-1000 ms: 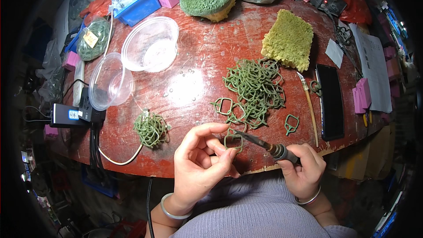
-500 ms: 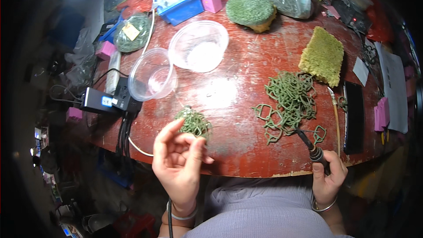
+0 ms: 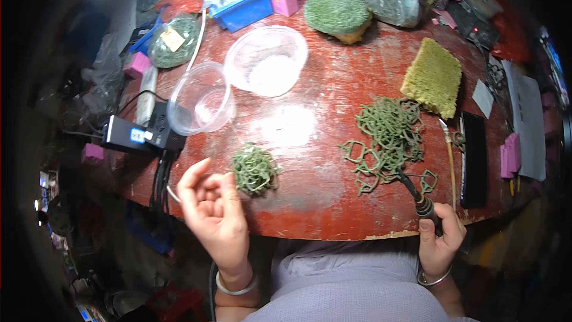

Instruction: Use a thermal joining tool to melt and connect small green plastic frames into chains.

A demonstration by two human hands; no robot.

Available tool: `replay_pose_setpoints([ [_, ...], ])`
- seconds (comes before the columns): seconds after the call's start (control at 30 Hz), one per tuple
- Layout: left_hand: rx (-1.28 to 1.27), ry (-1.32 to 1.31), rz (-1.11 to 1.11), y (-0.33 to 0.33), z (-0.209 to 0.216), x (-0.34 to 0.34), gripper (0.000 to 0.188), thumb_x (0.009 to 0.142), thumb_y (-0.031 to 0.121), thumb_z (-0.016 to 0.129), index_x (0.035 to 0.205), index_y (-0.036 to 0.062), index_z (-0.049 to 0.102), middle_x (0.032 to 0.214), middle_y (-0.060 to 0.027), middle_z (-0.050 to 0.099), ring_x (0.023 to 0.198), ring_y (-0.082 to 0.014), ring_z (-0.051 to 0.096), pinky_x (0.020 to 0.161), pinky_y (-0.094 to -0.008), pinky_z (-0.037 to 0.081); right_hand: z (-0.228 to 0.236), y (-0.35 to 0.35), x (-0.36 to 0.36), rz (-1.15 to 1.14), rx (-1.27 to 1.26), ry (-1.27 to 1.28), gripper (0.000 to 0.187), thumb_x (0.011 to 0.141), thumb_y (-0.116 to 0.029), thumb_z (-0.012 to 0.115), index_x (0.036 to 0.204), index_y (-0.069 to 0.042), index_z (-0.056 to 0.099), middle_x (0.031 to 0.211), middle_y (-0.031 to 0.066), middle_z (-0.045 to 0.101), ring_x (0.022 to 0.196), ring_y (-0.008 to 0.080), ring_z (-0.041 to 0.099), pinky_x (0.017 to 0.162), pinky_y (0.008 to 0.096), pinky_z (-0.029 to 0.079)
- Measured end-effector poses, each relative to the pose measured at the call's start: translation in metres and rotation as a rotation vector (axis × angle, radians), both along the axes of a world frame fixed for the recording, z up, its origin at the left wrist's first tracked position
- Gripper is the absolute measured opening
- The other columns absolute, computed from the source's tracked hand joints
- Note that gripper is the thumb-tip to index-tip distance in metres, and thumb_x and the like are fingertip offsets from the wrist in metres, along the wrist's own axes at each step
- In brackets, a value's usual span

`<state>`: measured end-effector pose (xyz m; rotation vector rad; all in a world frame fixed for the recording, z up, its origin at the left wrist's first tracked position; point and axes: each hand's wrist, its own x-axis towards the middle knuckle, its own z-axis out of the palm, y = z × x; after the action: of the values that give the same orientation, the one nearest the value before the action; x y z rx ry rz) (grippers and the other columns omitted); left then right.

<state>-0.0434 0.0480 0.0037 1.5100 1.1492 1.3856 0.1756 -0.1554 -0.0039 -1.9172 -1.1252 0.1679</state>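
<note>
My right hand point(image 3: 441, 235), at the table's front edge, grips a black-handled soldering iron point(image 3: 424, 204). Its tip points up and left into a large heap of green, wire-like loops point(image 3: 390, 134). One separate loop point(image 3: 428, 181) lies beside the iron's shaft. My left hand point(image 3: 215, 211) is held palm up over the front edge, index finger and thumb apart and the other fingers curled, with nothing visible in it. Just right of its fingertips sits a smaller tangle of green pieces point(image 3: 254, 170), apart from the hand.
Two clear plastic bowls point(image 3: 201, 100) stand back left, by a black power adapter point(image 3: 163, 126). A yellow sponge block point(image 3: 434, 79), a slim brush-like tool point(image 3: 449, 161) and a black phone point(image 3: 473, 161) are at right. Behind are a green-topped block point(image 3: 337, 14) and a blue bin point(image 3: 241, 12).
My left hand has moved left and away from the small green tangle, leaving it fully visible. My right hand keeps its grip on the iron, almost unmoved against the heap.
</note>
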Motion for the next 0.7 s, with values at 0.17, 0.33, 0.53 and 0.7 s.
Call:
replay_pose_setpoints([
  [0.17,0.276,0.306,-0.118,-0.017,0.001,0.014,0.018,0.090,-0.010,0.060,0.104,-0.0003,0.056,0.095,-0.0029,0.055,0.079,-0.0054,0.051,0.067,-0.0173,0.042,0.005,0.004,0.001,0.037,0.013,-0.002,0.021,0.088,-0.013,0.072,0.096,0.002,0.060,0.079,0.0107,0.062,0.066,0.0225,0.061,0.059,0.0316,0.048],
  [0.33,0.480,0.592,-0.468,-0.022,0.005,0.063,0.023,0.080,-0.012,0.066,0.100,-0.0014,0.063,0.096,-0.0124,0.055,0.073,-0.0208,0.056,0.065,-0.0299,0.047,0.006,0.002,0.002,0.038,0.025,0.019,0.021,0.088,-0.014,0.073,0.097,0.002,0.060,0.077,0.0102,0.062,0.065,0.0214,0.061,0.057,0.0303,0.047],
  [0.53,0.486,0.767,-0.513,-0.014,-0.001,0.090,0.024,0.078,-0.010,0.065,0.099,0.0001,0.061,0.100,-0.0144,0.050,0.083,-0.0271,0.053,0.074,-0.0370,0.046,0.003,0.000,0.004,0.039,0.046,0.022,0.024,0.087,-0.018,0.074,0.096,0.000,0.062,0.073,0.0092,0.060,0.062,0.0209,0.060,0.054,0.0304,0.047],
  [0.7,0.534,0.757,-0.506,-0.011,-0.002,0.092,0.020,0.079,-0.010,0.065,0.095,-0.0002,0.059,0.099,-0.0141,0.050,0.084,-0.0264,0.052,0.073,-0.0368,0.046,0.004,0.000,0.005,0.056,0.049,-0.003,0.024,0.088,-0.018,0.074,0.096,0.001,0.062,0.072,0.0093,0.060,0.061,0.0211,0.060,0.054,0.0308,0.046],
])
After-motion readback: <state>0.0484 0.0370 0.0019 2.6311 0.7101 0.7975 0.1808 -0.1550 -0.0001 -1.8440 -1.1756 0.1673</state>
